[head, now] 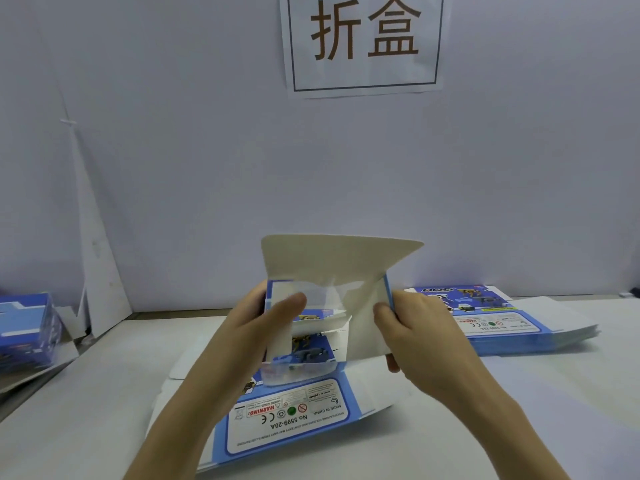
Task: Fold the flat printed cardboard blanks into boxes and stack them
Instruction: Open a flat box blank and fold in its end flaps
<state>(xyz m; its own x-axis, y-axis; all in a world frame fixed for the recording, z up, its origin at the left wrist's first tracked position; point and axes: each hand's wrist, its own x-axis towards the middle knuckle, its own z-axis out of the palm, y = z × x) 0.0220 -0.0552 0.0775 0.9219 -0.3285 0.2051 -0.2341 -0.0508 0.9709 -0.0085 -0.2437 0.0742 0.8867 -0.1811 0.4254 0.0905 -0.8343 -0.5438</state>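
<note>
— What is recorded at the left of the desk (86, 410)?
— Folded blue boxes (27, 327) are noted at its far left edge.
— And at centre?
— A half-folded box (329, 271) is held above the desk. Its left side is gripped by the left hand (249, 334), thumb laid on an inner flap. Its right flap is pinched by the right hand (415, 327). The top flap is seen upright.
— Beneath, and further right?
— One flat blank (287, 414) is observed lying under the box. A stack of flat blanks (502, 323) is recorded behind the right hand.
</note>
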